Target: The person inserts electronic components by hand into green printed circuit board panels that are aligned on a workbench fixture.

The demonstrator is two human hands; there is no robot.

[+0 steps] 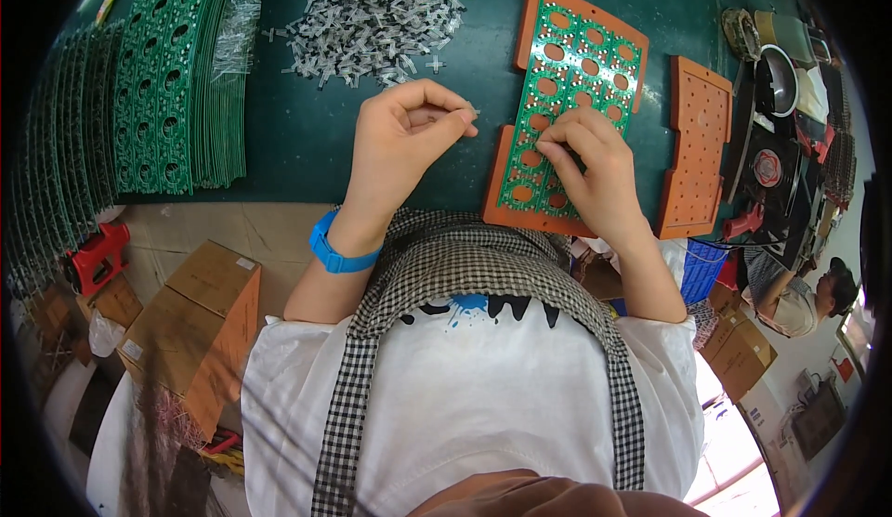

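My left hand (409, 141), with a blue band at its wrist, is raised over the green table. Its thumb and forefinger pinch a small clear plastic part (477, 112), of which only the tip shows. Bent over a green circuit board panel (590, 43), my right hand (596, 164) has thumb and forefinger pressed together near one of the oval holes. Whatever lies between those fingertips is too small to make out. The panel rests on an orange fixture plate (499, 169). Beyond my left hand lies a heap of small clear and black parts (376, 20).
Stacked green circuit boards (172, 80) stand on the left, some wrapped in clear film. A second orange plate (697, 145) lies right of the panel, beside a metal bowl (779, 80). Cardboard boxes (190, 303) stand below left. Another person (790, 299) is at the far right.
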